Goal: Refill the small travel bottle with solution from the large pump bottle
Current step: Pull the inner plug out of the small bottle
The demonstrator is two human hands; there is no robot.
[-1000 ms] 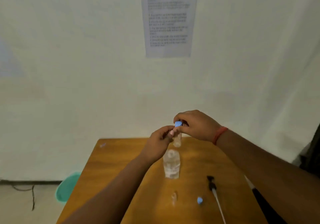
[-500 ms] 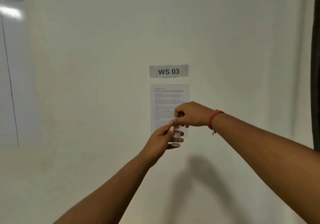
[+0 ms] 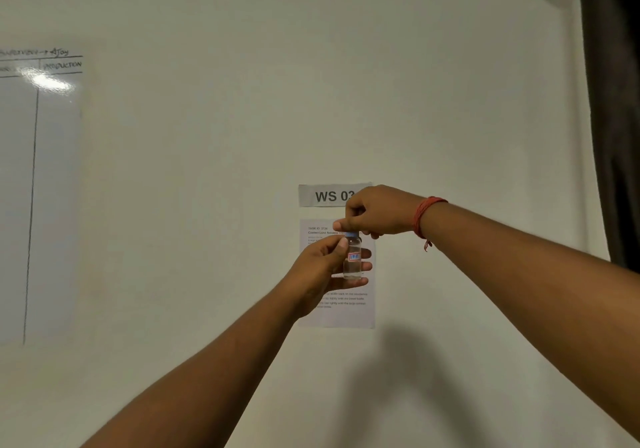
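Against a plain white wall (image 3: 207, 170) — printed paper sheet (image 3: 346, 312), "WS 03" label (image 3: 325, 195) — left hand (image 3: 320, 271) grips the small clear glass bottle (image 3: 352, 262) upright; right hand (image 3: 377, 212) pinches its blue cap (image 3: 352, 235).

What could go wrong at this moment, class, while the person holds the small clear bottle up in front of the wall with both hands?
1. The small clear glass travel bottle is held in mid-air by the left hand alone; if that grip slips, it will likely fall.
2. The right hand pinches the blue round cap; whether it is fully tight cannot be told, so liquid might leak.
3. The camera faces the wall, so the table is out of view; setting the bottle down blind could knock something.
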